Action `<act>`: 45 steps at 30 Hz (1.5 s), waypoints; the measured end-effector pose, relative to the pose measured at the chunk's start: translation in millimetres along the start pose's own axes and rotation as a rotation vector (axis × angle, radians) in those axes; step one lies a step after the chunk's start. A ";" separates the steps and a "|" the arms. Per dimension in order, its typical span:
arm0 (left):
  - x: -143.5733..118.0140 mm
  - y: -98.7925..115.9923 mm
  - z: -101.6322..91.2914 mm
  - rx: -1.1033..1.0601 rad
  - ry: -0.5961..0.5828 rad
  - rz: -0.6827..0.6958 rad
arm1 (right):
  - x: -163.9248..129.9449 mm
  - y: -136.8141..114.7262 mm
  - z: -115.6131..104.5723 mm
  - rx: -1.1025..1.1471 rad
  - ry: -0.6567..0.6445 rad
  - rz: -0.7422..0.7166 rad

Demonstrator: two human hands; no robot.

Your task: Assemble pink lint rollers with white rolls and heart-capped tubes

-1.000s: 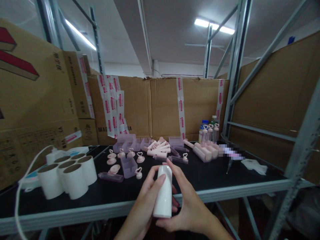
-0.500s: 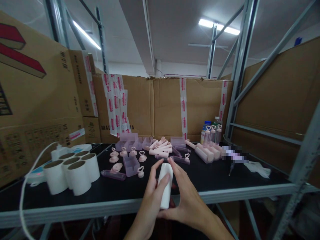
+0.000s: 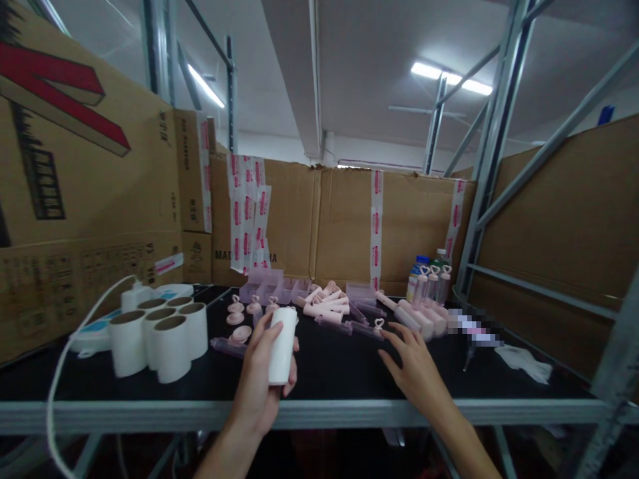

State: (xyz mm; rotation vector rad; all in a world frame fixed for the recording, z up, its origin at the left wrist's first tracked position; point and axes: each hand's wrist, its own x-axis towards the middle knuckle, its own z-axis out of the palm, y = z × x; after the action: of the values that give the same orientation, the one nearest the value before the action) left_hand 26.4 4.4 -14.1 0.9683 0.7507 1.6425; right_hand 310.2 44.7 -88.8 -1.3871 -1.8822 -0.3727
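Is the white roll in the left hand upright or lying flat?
Roughly upright: the white roll stands on end, slightly tilted, in the left hand.

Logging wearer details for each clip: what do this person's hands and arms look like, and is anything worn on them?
Both the left hand and the right hand are bare: no gloves, rings, watch or bracelet show. The forearms are uncovered to the picture's edge, no sleeves in view. The fingers are slim; the picture is too soft to judge the nails.
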 end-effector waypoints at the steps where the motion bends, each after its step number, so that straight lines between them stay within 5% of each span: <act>1: 1.2 1.0 -2.1 -0.007 -0.001 -0.004 | 2.4 3.7 1.5 -0.034 -0.011 0.005; 7: 1.6 5.4 -3.1 -0.027 -0.030 -0.018 | 29.7 -7.4 4.4 -0.241 -0.187 0.006; 19: 0.2 7.5 -5.3 -0.217 -0.149 -0.128 | 35.7 -19.6 17.8 -0.336 -0.183 0.080; 25: -0.6 9.7 -4.6 -0.173 -0.158 -0.042 | 32.9 -19.4 15.2 -0.298 -0.167 0.070; 34: 4.3 28.4 -17.1 -0.133 0.141 0.301 | 68.4 -63.0 13.5 -0.106 -0.234 -0.058; 45: 3.9 25.0 -16.2 -0.129 0.210 0.284 | 154.1 -88.0 62.4 -0.005 -0.452 -0.056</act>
State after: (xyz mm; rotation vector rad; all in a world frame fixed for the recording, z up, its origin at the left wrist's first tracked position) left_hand 0.2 1.4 0.2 0.8471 0.6575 2.0385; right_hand 186.0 157.3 -3.6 -1.5162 -2.2857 -0.0910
